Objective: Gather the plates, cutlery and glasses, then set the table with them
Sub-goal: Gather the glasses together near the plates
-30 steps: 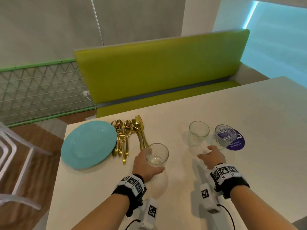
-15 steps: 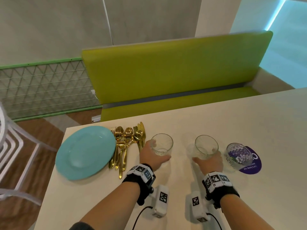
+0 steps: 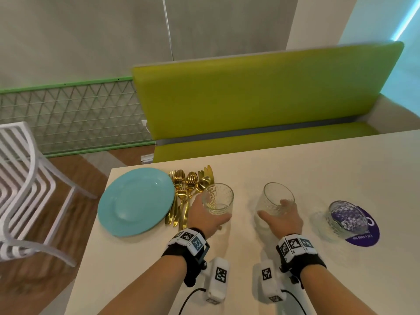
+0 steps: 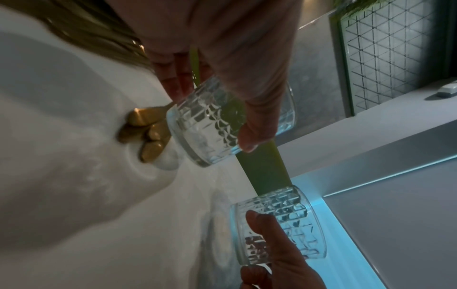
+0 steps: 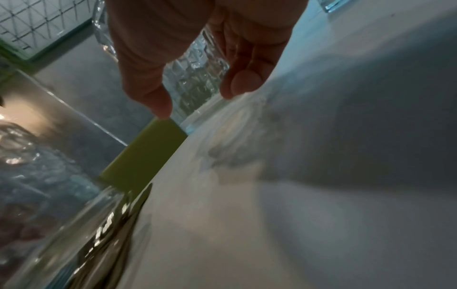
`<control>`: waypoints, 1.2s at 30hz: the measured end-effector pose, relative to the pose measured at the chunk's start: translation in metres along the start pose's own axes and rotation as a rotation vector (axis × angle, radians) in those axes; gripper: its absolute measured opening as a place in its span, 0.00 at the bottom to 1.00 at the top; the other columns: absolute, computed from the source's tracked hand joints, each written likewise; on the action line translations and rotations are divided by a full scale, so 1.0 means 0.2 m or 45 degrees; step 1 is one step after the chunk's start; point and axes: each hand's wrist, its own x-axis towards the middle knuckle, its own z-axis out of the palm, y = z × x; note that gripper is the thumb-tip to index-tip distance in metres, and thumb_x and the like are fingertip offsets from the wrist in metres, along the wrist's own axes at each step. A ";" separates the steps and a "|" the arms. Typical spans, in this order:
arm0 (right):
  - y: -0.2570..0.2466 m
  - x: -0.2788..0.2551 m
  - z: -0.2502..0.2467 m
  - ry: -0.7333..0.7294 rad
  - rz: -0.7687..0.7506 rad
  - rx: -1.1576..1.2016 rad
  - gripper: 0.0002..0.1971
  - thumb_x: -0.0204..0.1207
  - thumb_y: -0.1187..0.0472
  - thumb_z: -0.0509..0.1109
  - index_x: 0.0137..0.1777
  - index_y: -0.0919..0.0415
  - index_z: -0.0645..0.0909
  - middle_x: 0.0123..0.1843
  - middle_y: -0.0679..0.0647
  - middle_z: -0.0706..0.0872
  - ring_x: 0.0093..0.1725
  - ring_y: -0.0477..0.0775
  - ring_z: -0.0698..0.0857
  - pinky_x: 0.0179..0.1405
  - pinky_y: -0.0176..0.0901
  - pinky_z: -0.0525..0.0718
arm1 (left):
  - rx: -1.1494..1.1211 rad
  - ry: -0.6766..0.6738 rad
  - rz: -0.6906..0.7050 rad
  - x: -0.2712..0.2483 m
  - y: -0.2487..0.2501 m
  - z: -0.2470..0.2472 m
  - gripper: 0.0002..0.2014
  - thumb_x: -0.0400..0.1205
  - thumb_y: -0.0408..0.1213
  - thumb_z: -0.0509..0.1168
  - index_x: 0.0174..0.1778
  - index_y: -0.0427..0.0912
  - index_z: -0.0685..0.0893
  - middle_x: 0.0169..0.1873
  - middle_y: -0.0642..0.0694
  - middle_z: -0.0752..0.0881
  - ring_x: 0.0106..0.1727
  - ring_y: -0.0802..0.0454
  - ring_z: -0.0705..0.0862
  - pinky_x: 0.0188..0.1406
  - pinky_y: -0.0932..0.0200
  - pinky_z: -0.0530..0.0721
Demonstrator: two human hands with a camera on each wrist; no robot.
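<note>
On the white table [image 3: 318, 169], my left hand [image 3: 205, 218] grips a clear cut-glass tumbler [image 3: 217, 198] [image 4: 210, 121], lifted off the surface beside the gold cutlery pile [image 3: 188, 194]. My right hand [image 3: 281, 220] grips a second tumbler [image 3: 276, 197] [image 5: 195, 82], tilted a little and raised above the tabletop. A third tumbler [image 3: 346, 215] stands to the right on a purple coaster [image 3: 366, 235]. A turquoise plate [image 3: 136, 201] lies at the table's left end, next to the cutlery.
A green bench [image 3: 261, 103] runs along the far side of the table. A white slatted chair [image 3: 25, 185] stands on the floor at the left. The table's left edge is close to the plate.
My left hand carried its tumbler forward and up, next to the cutlery. My right hand reached the middle tumbler, took hold of it and lifted it.
</note>
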 end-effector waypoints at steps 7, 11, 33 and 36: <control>-0.05 -0.37 0.18 -0.159 -0.112 -0.032 0.38 0.58 0.55 0.83 0.69 0.55 0.71 0.65 0.57 0.81 0.64 0.59 0.81 0.63 0.44 0.77 | -0.066 0.113 -0.047 -0.19 -0.17 -0.25 0.38 0.66 0.37 0.79 0.71 0.39 0.71 0.65 0.44 0.78 0.57 0.55 0.74 0.55 0.65 0.70; -0.06 -0.63 0.30 -0.232 -0.149 -0.068 0.38 0.58 0.55 0.83 0.68 0.56 0.72 0.64 0.57 0.81 0.63 0.59 0.81 0.62 0.44 0.78 | -0.128 0.239 -0.156 -0.32 -0.30 -0.41 0.36 0.64 0.39 0.80 0.67 0.39 0.73 0.63 0.42 0.80 0.62 0.46 0.79 0.58 0.60 0.74; -0.02 -0.90 0.68 -0.377 -0.232 -0.325 0.41 0.59 0.55 0.83 0.70 0.60 0.67 0.68 0.56 0.79 0.67 0.58 0.79 0.62 0.43 0.78 | -0.070 0.265 -0.347 -0.38 -0.61 -0.57 0.42 0.64 0.36 0.77 0.74 0.43 0.67 0.70 0.44 0.76 0.73 0.42 0.71 0.69 0.50 0.74; -0.04 -0.88 0.70 -0.374 -0.214 -0.320 0.41 0.60 0.57 0.83 0.71 0.60 0.67 0.68 0.57 0.80 0.67 0.59 0.79 0.64 0.44 0.77 | -0.076 0.282 -0.350 -0.37 -0.60 -0.57 0.43 0.64 0.35 0.78 0.75 0.43 0.67 0.70 0.44 0.76 0.73 0.42 0.72 0.70 0.51 0.73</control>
